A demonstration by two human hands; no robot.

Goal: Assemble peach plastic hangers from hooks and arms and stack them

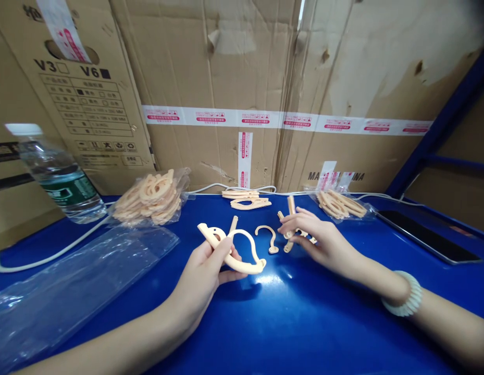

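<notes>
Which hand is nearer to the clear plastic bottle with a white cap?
Left: the left hand is to the right of the bottle; the right hand is farther right.

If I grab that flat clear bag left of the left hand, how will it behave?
The clear bag is probably floppy, since it's creased and see-through. It looks light, lying thin and flat. Its glossy sheen suggests it may slide on the blue table.

Head-worn view, forward and down

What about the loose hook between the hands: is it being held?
No, the hook lies on the blue table, clear of the left hand and the right hand.
</notes>
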